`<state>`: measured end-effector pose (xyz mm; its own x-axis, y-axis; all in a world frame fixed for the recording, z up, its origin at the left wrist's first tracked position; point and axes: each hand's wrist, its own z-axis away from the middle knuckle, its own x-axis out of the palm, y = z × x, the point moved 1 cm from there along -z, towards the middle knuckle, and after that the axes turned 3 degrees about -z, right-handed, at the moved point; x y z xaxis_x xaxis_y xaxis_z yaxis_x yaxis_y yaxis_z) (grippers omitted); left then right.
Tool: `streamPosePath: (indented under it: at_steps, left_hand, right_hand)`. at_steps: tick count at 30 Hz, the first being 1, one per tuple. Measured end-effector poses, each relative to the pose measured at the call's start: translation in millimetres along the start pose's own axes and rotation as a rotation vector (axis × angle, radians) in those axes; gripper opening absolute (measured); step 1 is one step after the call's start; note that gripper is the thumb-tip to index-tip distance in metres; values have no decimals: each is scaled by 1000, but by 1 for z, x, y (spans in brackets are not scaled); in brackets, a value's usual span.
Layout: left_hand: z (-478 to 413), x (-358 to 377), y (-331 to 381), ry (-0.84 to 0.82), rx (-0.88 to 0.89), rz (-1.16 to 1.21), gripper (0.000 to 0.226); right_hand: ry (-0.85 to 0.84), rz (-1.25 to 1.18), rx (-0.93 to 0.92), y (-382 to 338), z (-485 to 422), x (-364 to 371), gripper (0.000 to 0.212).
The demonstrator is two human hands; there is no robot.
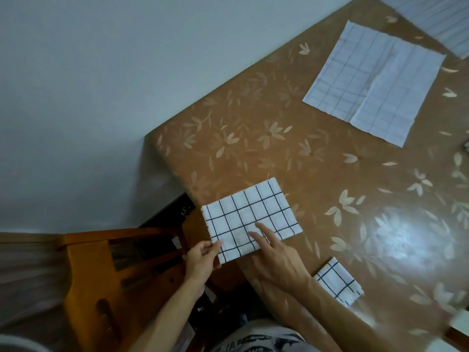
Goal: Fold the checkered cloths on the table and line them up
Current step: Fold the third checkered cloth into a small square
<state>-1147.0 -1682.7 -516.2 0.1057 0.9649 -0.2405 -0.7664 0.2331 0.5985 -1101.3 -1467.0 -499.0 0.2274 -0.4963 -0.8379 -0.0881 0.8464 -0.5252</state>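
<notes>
While the left hand (200, 260) curls its thumb and fingers round the near-left corner of the half-folded checkered cloth (248, 214), apparently pinching it, though blur softens the grip, the right hand (276, 260) lies flat on the same cloth. Its fingers (264, 231) are straight and slightly spread, the tips resting on the cloth's near half. This cloth sits at the near-left edge of the table (253, 138), its gripped corner overhanging the edge above a wooden chair (86, 270). A small folded cloth (338, 282) lies by the near edge, just beside the right forearm. Well apart, toward the far side, a large open cloth (375, 82) lies spread, and another cloth (439, 19) shows at the far-right corner.
</notes>
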Motion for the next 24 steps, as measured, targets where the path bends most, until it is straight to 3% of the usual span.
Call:
streamPosePath:
  at_steps: [2,5,9,12,15,18,21,22,24]
  left_hand:
    - [12,2,3,4,-20,87,31]
    - [41,4,7,-45,7,129,26]
    - [73,5,13,-205,86,88,21]
    - [86,0,18,-293,87,86,16]
    - [81,-12,16,-247,127,31,19]
    - [63,-27,11,-138,187,-24,36]
    - [43,-40,9,-70,358,-290,79]
    - [39,-43,9,-66,411,-357,85]
    - [34,-45,12,-94,481,-404,74]
  right_hand:
    - [-17,-37,28,-19,5,2,60]
    - [90,-38,35,-34,7,1,45]
    - [160,-63,76,-31,5,1,28]
    - [201,-116,98,-28,8,-8,27]
    - [229,-187,57,-26,14,-16,25]
    - [226,-289,25,-23,22,-22,15]
    - [225,-380,-1,-23,34,-28,16]
    - [225,-404,9,-23,37,-31,20]
    - [229,-436,34,-19,40,-32,23]
